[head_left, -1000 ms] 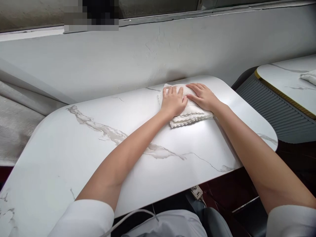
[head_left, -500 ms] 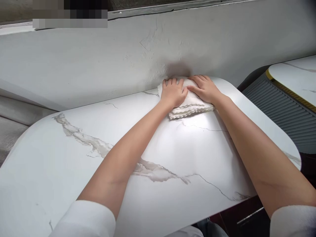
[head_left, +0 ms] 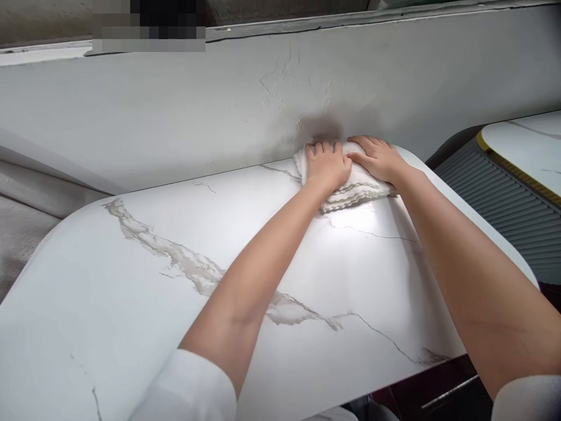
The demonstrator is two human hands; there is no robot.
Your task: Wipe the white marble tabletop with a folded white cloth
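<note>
A folded white cloth (head_left: 360, 186) with wavy edges lies on the white marble-patterned table (head_left: 144, 316), close to the wall at the table's far right. My left hand (head_left: 328, 168) rests flat on the left part of the cloth, fingers stretched toward the wall. On the cloth's right part lies my right hand (head_left: 377, 160), with its fingers extended and its thumb pointing at the left hand. Both palms press down from above. The cloth's underside is hidden.
A pale wall (head_left: 184, 117) with flaking paint runs along the table's far edge. To the right stands another marble-patterned table (head_left: 526, 143) with a gold edge and a grey ribbed side. A grey padded seat (head_left: 26, 210) is at the left.
Both hands and the cloth appear further right in the view. The camera view has shifted too, and in relation to the table the cloth has moved slightly right.
</note>
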